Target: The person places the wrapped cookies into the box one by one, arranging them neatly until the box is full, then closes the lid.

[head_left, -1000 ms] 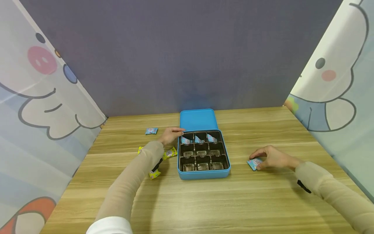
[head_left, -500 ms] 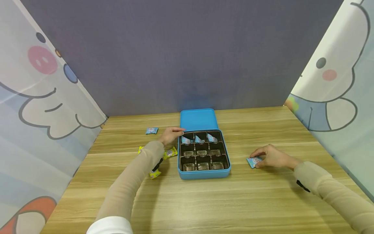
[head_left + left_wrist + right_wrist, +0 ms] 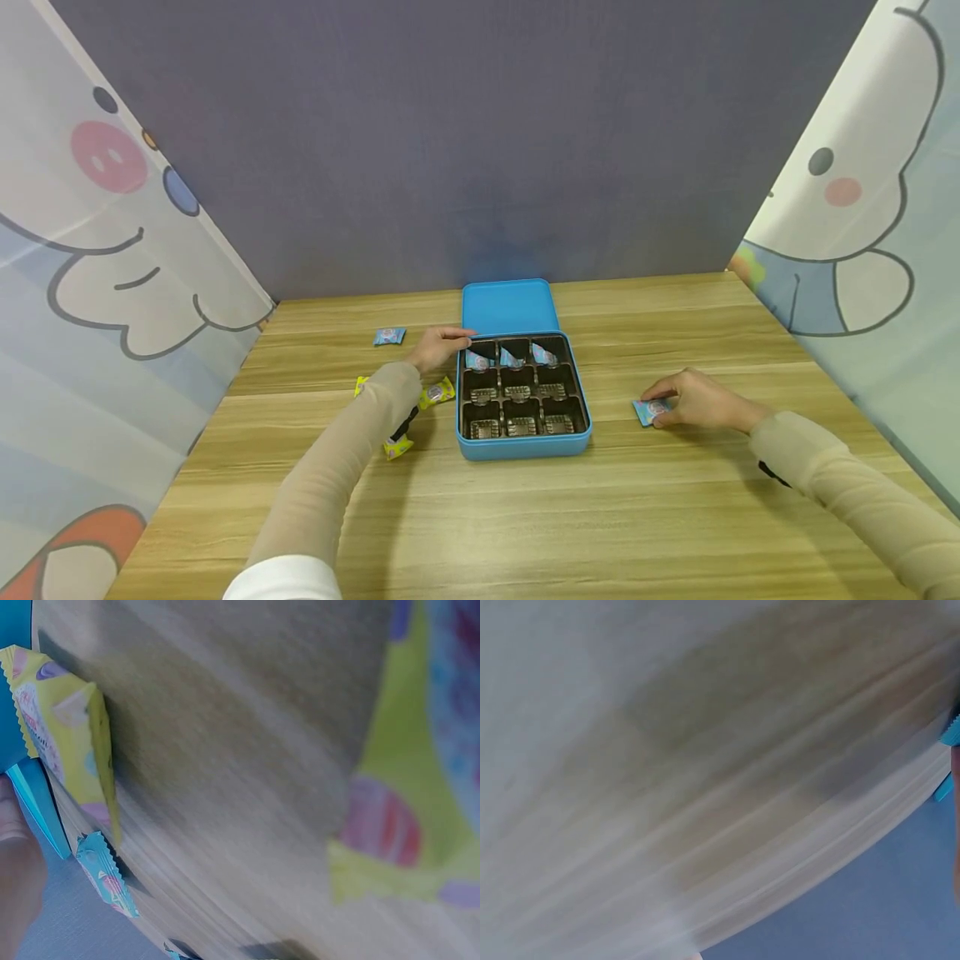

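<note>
A blue box (image 3: pixel 523 449) with a black tray of compartments stands in the middle of the table. Small blue wrapped candies (image 3: pixel 512 357) lie in its back row; the middle and front rows hold none. My left hand (image 3: pixel 437 347) grips the rim at the box's back left corner. To the right of the box, my right hand (image 3: pixel 697 400) pinches a blue wrapped candy (image 3: pixel 649 411) between thumb and fingers, at or just above the tabletop. In the right wrist view only a sliver of that blue wrapper (image 3: pixel 951 733) shows at the right edge.
The box's blue lid (image 3: pixel 510 307) lies open behind it. Yellow wrapped candies (image 3: pixel 437 392) lie left of the box, partly hidden by my left forearm. Another blue candy (image 3: pixel 389 335) sits farther back left. A grey wall (image 3: pixel 480 150) borders the wooden table (image 3: pixel 525 525).
My right hand has shifted slightly away from me with the blue candy, which has turned a little. The left hand has stayed at the box corner.
</note>
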{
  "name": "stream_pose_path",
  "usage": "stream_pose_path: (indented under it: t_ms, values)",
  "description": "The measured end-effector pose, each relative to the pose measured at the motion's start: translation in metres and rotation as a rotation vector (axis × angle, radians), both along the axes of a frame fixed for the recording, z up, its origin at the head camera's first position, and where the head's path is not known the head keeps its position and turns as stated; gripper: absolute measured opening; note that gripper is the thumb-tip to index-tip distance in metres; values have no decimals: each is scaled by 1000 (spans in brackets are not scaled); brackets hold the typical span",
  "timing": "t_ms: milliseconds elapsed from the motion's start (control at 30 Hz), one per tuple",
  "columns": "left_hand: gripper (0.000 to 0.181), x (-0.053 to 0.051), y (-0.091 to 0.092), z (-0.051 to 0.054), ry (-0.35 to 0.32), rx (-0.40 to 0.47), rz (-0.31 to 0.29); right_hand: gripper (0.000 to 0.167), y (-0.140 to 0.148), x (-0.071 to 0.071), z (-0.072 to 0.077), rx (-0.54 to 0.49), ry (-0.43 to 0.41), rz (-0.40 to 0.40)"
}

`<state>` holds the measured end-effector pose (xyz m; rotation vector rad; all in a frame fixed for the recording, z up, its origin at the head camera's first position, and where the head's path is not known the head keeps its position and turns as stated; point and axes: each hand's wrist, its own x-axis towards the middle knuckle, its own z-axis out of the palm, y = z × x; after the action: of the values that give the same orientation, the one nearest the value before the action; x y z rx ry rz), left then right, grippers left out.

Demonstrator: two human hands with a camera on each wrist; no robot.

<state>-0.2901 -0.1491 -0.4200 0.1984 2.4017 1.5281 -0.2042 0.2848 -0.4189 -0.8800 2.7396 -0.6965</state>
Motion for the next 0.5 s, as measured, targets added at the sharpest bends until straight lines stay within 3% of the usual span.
stream_pose_path:
  t_ms: [267, 500]
  values:
    - [30, 0, 0, -2, -5, 0, -4, 37, -1, 1, -2, -32, -6, -60]
    - [31, 1, 1, 1, 12, -4, -12, 42, -8, -3, 0, -128, -140, -183]
